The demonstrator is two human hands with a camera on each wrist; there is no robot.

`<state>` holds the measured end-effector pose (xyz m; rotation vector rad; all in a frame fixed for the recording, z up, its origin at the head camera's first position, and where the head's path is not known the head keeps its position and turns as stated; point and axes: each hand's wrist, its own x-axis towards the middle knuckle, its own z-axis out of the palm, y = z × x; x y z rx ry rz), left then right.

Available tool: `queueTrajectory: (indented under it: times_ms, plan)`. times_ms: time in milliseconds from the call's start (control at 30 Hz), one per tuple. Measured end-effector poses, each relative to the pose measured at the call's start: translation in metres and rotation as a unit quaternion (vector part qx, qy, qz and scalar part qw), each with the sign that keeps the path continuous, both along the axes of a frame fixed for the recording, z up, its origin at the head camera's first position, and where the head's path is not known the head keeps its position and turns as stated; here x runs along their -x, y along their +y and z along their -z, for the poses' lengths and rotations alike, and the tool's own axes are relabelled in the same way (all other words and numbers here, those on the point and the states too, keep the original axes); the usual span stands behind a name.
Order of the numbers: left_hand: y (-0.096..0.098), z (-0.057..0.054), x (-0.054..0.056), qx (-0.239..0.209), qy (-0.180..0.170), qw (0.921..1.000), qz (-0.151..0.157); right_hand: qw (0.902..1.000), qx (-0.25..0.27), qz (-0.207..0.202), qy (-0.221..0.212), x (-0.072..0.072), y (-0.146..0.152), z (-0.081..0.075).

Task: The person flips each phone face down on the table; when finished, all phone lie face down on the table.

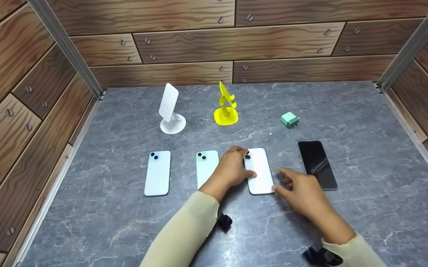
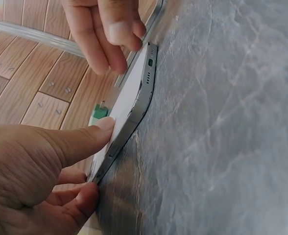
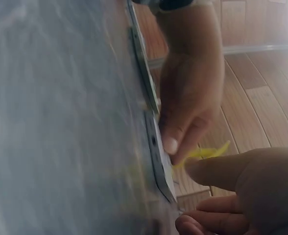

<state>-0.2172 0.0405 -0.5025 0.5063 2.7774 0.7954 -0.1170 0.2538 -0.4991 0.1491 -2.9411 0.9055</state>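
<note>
A white smartphone [image 1: 260, 172] lies back up on the table, its camera at the upper left corner. My left hand [image 1: 232, 168] holds it by the left side, the thumb [image 2: 97, 134] on its back and fingertips at its edge. Beside the lower right corner is my right hand [image 1: 303, 189], fingers loosely bent and nothing in their grasp; its thumb tip comes right by the corner. The left wrist view shows the phone's charging port end [image 2: 150, 63]. To the left, partly behind my left hand, lies a mint green smartphone [image 1: 206, 167].
A light blue smartphone [image 1: 158, 173] lies further left, and a black smartphone [image 1: 317, 163] lies by my right hand. Behind stand a white phone stand [image 1: 173, 124], a yellow phone stand [image 1: 226, 116] and a green charger plug [image 1: 289, 119]. Wood-patterned walls [image 1: 236, 40] enclose the grey table.
</note>
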Motion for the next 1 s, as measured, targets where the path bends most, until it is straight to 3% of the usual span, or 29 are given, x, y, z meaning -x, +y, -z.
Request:
queueTrajectory:
  times_ms: [367, 633, 1000]
  plan:
    - [0.001, 0.0, 0.0, 0.006, -0.007, 1.0, 0.0, 0.9982, -0.023, 0.056, -0.007, 0.002, 0.059, -0.009]
    - [0.0, 0.002, 0.0, -0.001, -0.01, 0.9999, 0.001, 0.9951, -0.052, 0.08, -0.024, -0.001, 0.107, -0.003]
    - [0.0, 0.0, 0.0, 0.001, -0.004, 1.0, 0.001, 0.996, -0.017, 0.08, -0.037, -0.003, 0.116, 0.005]
